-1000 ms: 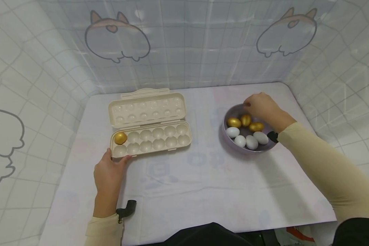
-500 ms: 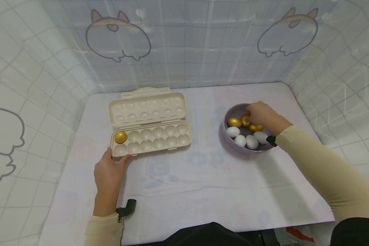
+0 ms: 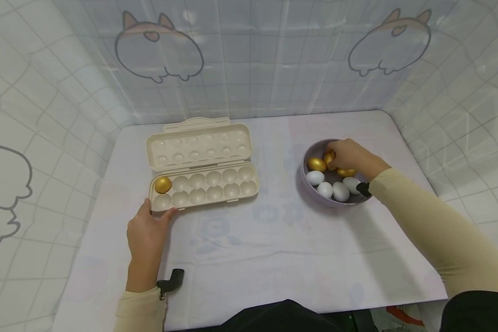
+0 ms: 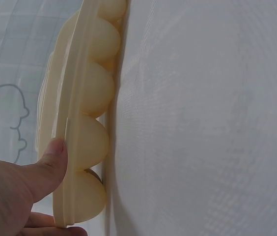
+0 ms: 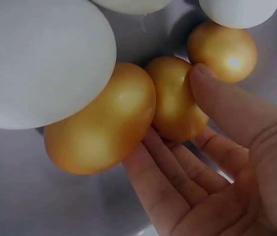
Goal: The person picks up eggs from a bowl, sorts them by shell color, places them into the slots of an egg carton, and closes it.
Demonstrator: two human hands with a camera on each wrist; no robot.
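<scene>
At the left, an opened cream plastic egg carton (image 3: 207, 186) lies with its lid tipped back, one golden egg (image 3: 163, 185) in its left back cup. My left hand (image 3: 147, 235) grips the near left corner; in the left wrist view the thumb presses the rim and fingers lie under the end. My right hand (image 3: 350, 159) reaches into a purple bowl (image 3: 309, 191). Its thumb and fingers pinch the middle golden egg (image 5: 175, 98), between another golden egg (image 5: 101, 123) and a smaller-looking golden egg (image 5: 222, 51). Several white eggs (image 3: 340, 191) sit in the bowl's near side.
A white patterned cloth (image 3: 240, 258) covers the table, and the carton and bowl stand apart on it. Tiled-pattern sheeting (image 3: 265, 60) rises behind and at both sides.
My right hand has lowered into the bowl and moved slightly left, taking hold of the middle golden egg. My left hand has stayed on the carton's corner.
</scene>
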